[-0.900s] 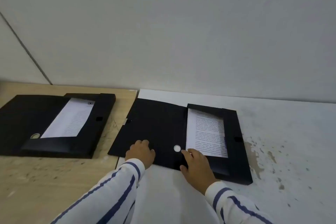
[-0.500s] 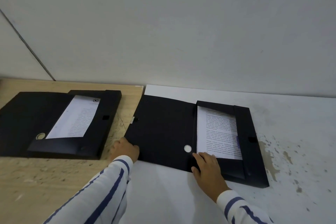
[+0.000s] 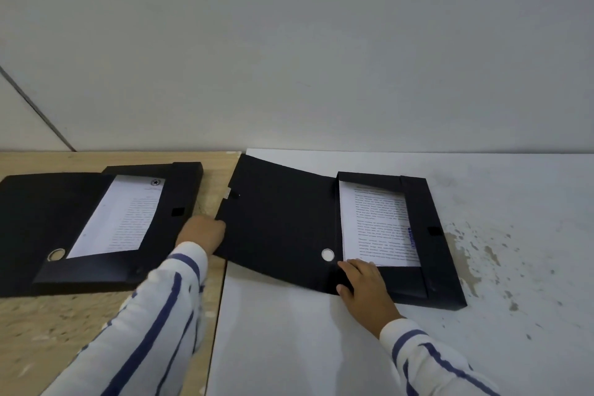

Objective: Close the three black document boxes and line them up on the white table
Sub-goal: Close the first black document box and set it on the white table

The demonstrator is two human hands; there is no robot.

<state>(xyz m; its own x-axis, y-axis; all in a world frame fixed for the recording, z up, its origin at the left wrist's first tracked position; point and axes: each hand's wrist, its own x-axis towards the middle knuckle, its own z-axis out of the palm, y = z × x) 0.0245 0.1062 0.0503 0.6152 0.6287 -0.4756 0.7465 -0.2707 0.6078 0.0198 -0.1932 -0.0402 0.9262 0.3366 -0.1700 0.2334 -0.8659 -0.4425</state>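
Two black document boxes show, both open with printed pages inside. One box [image 3: 443, 254] lies on the white table [image 3: 321, 347]; its lid flap [image 3: 279, 222] spreads to the left, and the flap's left edge is raised a little. My left hand [image 3: 202, 233] grips that left edge. My right hand [image 3: 363, 286] presses flat on the box's front edge beside the white finger hole [image 3: 327, 254]. The other box [image 3: 106, 273] rests on the wooden table [image 3: 64, 331] at the left. No third box is in view.
A grey wall [image 3: 289, 42] rises right behind both tables. The white table's right part carries brown stains [image 3: 475, 254]. The seam between the two tables runs under the flap's left edge.
My left hand slid from the flap's front edge to its left edge and took hold of it; that edge has lifted slightly. My right hand stayed on the box's front edge.
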